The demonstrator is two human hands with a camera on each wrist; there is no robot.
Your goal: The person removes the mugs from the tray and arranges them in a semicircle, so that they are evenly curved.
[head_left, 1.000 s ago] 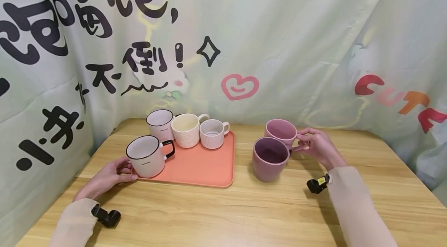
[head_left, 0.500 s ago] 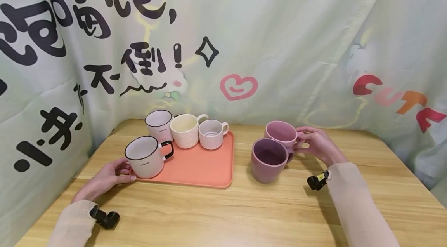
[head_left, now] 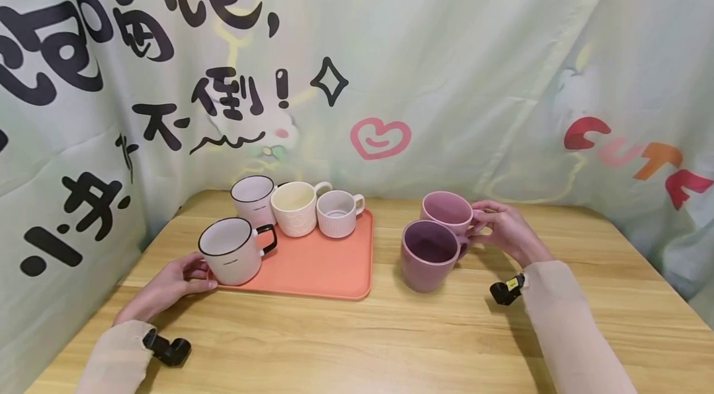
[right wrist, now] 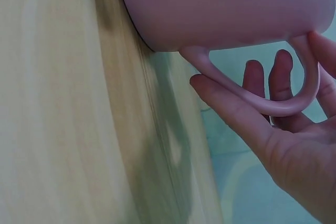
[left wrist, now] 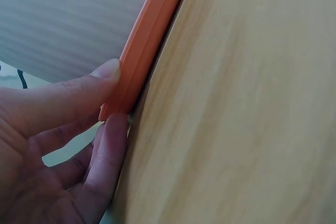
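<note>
At the near left corner of an orange tray (head_left: 318,264), my left hand (head_left: 177,279) pinches the rim between thumb and fingers. The left wrist view shows the thumb on the tray's orange edge (left wrist: 144,51) and a fingertip beneath it. A white mug (head_left: 230,261) with a black rim and black handle stands upright on that corner. On the right, my right hand (head_left: 509,232) grips the handle of a pink mug (head_left: 446,213). Its fingers pass through the handle loop (right wrist: 283,107). A darker purple mug (head_left: 426,270) stands in front, partly hiding the pink one.
Along the tray's back stand a pale black-rimmed mug (head_left: 255,208), a cream embossed mug (head_left: 295,214) and a small ribbed cup (head_left: 337,222). Wooden table (head_left: 334,344) lies between tray and purple mugs and in front of them. A printed curtain (head_left: 446,59) hangs behind.
The right fingers have drawn in round the pink mug's handle, and the purple mug's handle shows more. The left hand, tray and other mugs stay put; the view shifts slightly.
</note>
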